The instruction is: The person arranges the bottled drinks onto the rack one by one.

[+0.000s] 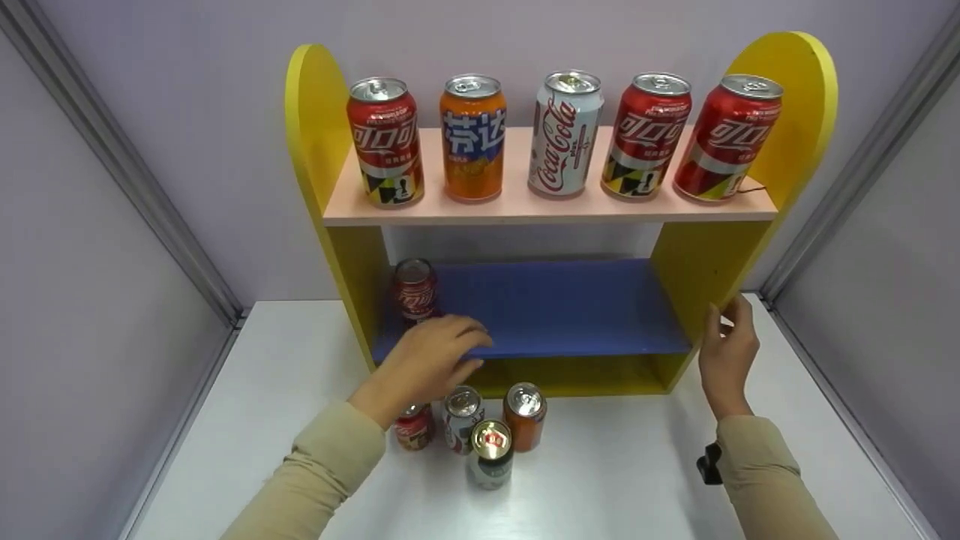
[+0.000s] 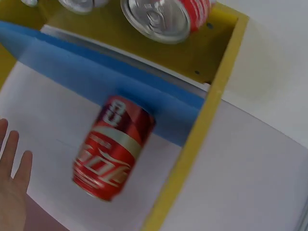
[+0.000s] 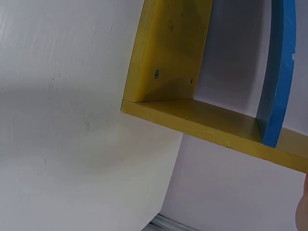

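My left hand (image 1: 431,360) hovers at the front of the blue middle shelf (image 1: 555,300), its fingers loosely bent with nothing between them. Just behind it, a red cola can (image 1: 415,289) stands at the shelf's left end; the left wrist view also shows this red can (image 2: 113,147), apart from the fingers (image 2: 8,159). My right hand (image 1: 729,356) is against the outer side of the yellow right panel (image 1: 709,277). Only a sliver of that right hand (image 3: 302,209) enters the right wrist view, beside the panel's edge.
On the pink top shelf (image 1: 517,214) stand several cans, including an orange can (image 1: 473,142) and a silver cola can (image 1: 564,139). Below my left hand are a red can (image 1: 413,429), a silver can (image 1: 459,427), an orange can (image 1: 525,420) and a gold-topped can (image 1: 492,457).
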Tool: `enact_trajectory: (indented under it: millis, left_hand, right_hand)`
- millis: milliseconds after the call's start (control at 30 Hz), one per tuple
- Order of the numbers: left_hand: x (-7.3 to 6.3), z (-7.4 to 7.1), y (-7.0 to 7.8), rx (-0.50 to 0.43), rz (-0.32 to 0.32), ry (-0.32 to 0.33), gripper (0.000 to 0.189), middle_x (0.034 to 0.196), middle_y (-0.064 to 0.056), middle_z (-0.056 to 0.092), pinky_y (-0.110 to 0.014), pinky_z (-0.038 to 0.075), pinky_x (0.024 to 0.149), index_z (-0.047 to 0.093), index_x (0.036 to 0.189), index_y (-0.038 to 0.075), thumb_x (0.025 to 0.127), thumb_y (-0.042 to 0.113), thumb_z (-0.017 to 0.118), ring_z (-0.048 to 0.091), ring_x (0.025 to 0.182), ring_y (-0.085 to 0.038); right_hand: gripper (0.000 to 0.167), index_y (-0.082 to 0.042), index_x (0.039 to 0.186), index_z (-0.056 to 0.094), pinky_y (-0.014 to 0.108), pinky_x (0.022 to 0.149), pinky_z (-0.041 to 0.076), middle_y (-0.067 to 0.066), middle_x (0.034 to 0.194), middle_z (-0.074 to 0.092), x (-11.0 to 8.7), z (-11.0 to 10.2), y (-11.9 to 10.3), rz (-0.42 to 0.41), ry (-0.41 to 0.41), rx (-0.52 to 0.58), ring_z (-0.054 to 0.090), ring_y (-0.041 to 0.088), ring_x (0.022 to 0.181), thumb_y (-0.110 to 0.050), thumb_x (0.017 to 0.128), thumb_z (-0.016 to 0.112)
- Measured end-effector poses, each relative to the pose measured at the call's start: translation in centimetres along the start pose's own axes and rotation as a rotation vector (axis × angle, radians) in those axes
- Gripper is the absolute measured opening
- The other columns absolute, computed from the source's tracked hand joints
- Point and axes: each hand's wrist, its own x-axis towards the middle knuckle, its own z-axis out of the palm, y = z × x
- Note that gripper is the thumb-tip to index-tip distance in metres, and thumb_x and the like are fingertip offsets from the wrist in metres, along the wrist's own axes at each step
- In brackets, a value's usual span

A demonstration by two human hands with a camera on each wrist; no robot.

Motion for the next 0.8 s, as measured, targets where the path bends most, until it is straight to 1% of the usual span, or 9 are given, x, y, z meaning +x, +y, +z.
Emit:
enact_trajectory:
  millis: [100,167,333,400,567,733,800]
  left_hand:
    - [-0.5,0.7,1.6,-0.018,0.036,-0.092,0.026,0.119,0.001,0.065,-0.036,0.050,0.099,0.068,0.119,0.018,0.096,0.029,0.068,0.060,0.113,-0.018]
    - [-0.8,1.3,2.5,-0.026,0.059,-0.141,0.028,0.118,0.002,0.064,-0.035,0.050,0.098,0.068,0.119,0.019,0.094,0.032,0.069,0.060,0.112,-0.017]
    - [-1.8,3.1,4.2,-0.033,0.095,-0.245,0.029,0.115,0.005,0.064,-0.032,0.051,0.094,0.068,0.117,0.021,0.091,0.034,0.072,0.060,0.108,-0.014]
    - [-2.1,3.8,4.8,-0.020,0.104,-0.283,0.029,0.114,0.005,0.063,-0.033,0.051,0.094,0.068,0.116,0.022,0.090,0.035,0.072,0.059,0.107,-0.014]
    - [-2.8,5.3,5.7,0.034,0.146,-0.338,0.033,0.114,0.007,0.062,-0.033,0.051,0.094,0.069,0.116,0.027,0.087,0.039,0.076,0.060,0.105,-0.013]
    - [-3.3,6.3,6.1,0.059,0.165,-0.363,0.042,0.114,0.007,0.062,-0.032,0.053,0.088,0.068,0.122,0.030,0.082,0.036,0.079,0.059,0.107,-0.014]
    - [-3.5,6.6,6.1,0.073,0.171,-0.375,0.045,0.116,0.006,0.062,-0.032,0.053,0.088,0.067,0.124,0.030,0.081,0.036,0.081,0.058,0.109,-0.015]
  right_hand:
    - [0.035,0.001,0.135,0.051,0.017,0.083,0.044,0.013,0.118,0.061,0.0,0.0,0.0,-0.007,-0.001,-0.001,0.052,0.002,0.104,-0.014,0.104,0.052]
    - [0.034,0.001,0.135,0.051,0.017,0.083,0.044,0.014,0.118,0.061,0.0,0.0,0.0,-0.009,0.000,0.001,0.052,0.002,0.103,-0.014,0.104,0.052]
    - [0.034,0.002,0.135,0.052,0.017,0.081,0.044,0.015,0.118,0.061,0.0,0.0,0.0,-0.005,0.002,0.008,0.051,0.001,0.101,-0.013,0.104,0.052]
    - [0.034,0.002,0.135,0.052,0.017,0.081,0.044,0.015,0.117,0.061,0.0,0.1,0.0,-0.006,0.004,0.006,0.051,0.000,0.101,-0.012,0.104,0.052]
    - [0.034,0.002,0.134,0.052,0.017,0.081,0.043,0.015,0.117,0.062,0.0,0.1,0.0,-0.007,0.007,0.007,0.052,0.000,0.100,-0.012,0.103,0.052]
    - [0.034,0.002,0.134,0.052,0.017,0.080,0.043,0.016,0.115,0.062,0.0,0.1,0.0,-0.005,0.008,-0.011,0.052,0.001,0.099,-0.012,0.104,0.052]
    - [0.034,0.002,0.135,0.051,0.017,0.080,0.043,0.017,0.116,0.062,0.0,0.1,0.0,-0.003,0.010,-0.016,0.052,0.002,0.100,-0.013,0.104,0.052]
